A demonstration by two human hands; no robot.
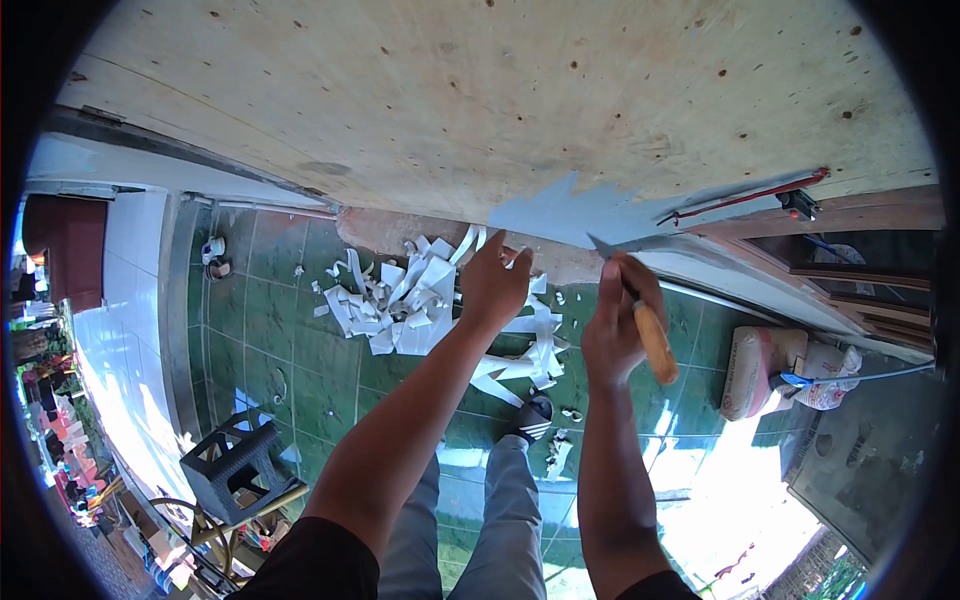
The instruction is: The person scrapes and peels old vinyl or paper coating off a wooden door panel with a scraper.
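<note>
My right hand point(618, 325) is wrapped around a knife point(656, 345) with a wooden handle. Its short grey blade points up toward the lower edge of a pale, speckled wooden panel point(450, 110). A jagged patch of light blue covering point(565, 208) clings to the panel's lower edge, close to the blade. My left hand point(495, 285) is at the left end of that patch, fingers bent and drawn together; whether a bit of the covering is between them is hidden. Below lies a heap of torn white strips point(425, 295) on the floor.
Green tiles point(310, 340) cover the floor, with scraps scattered near my sandalled foot point(535, 418). A dark plastic stool point(238, 468) stands at lower left. Filled sacks point(762, 372) lean at right. A red-handled tool point(750, 197) rests by the wooden frame point(840, 230).
</note>
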